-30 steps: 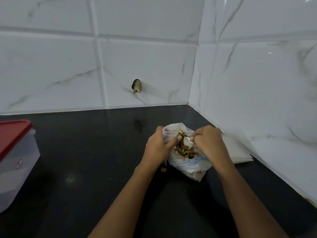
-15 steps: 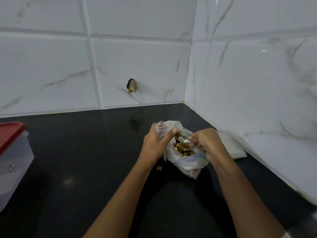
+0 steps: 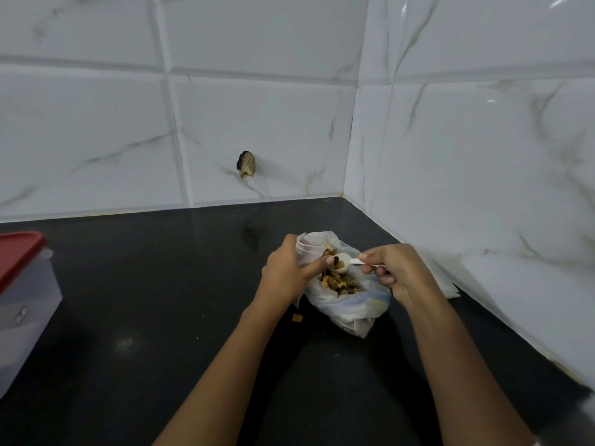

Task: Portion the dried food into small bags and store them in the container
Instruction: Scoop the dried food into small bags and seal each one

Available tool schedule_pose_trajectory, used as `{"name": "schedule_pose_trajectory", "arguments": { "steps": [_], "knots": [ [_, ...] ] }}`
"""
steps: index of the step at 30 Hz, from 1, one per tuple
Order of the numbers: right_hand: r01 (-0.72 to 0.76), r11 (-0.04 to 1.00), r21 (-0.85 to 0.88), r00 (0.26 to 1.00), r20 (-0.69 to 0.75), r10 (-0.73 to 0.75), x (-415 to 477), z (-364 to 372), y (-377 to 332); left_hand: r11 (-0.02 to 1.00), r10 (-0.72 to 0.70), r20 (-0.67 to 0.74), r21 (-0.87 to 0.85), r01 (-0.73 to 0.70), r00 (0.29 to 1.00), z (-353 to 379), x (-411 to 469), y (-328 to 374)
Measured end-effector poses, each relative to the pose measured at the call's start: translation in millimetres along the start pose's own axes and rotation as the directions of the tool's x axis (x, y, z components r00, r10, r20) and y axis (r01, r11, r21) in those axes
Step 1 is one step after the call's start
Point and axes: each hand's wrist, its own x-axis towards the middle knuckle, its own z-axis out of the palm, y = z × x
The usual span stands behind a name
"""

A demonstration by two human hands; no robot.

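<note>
A white plastic bag (image 3: 349, 309) of brown and yellow dried food (image 3: 341, 281) lies open on the black counter. My left hand (image 3: 286, 270) grips a small clear bag (image 3: 307, 251) at the big bag's left rim. My right hand (image 3: 394, 272) pinches the handle of a small white spoon (image 3: 343, 263), whose bowl carries a few pieces just above the food. A clear storage container with a red lid (image 3: 19, 297) stands at the far left edge of the view, partly cut off.
One loose piece of food (image 3: 297, 318) lies on the counter (image 3: 145, 300) under my left wrist. A flat stack of clear bags (image 3: 446, 283) rests by the right wall. White marble tiles form a corner behind, with a dark chipped hole (image 3: 246, 164).
My right hand has drawn back to the right and lifted the spoon out of the food with a few pieces on it. The view has shifted slightly.
</note>
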Motion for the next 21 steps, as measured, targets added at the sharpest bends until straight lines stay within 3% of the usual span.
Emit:
{"name": "schedule_pose_trajectory", "arguments": {
  "steps": [4, 13, 17, 21],
  "knots": [
    [0.044, 0.996, 0.073, 0.999, 0.015, -0.045, -2, -6, -2, 0.974, 0.054, -0.053, 0.221, -0.041, 0.997, 2, -3, 5],
    [0.180, 0.947, 0.267, 0.982, 0.011, -0.190, -14, -10, -8, 0.975, -0.031, 0.011, 0.220, 0.028, 0.999, 2, -1, 6],
    [0.228, 0.950, 0.213, 0.968, 0.055, -0.244, -20, -4, -11, 0.968, 0.007, 0.015, 0.250, -0.011, 1.000, 2, 1, 5],
    [0.370, 0.929, 0.011, 0.925, 0.086, -0.370, -24, 7, -11, 0.975, 0.012, 0.018, 0.223, -0.016, 1.000, 2, 1, 6]
  ]
}}
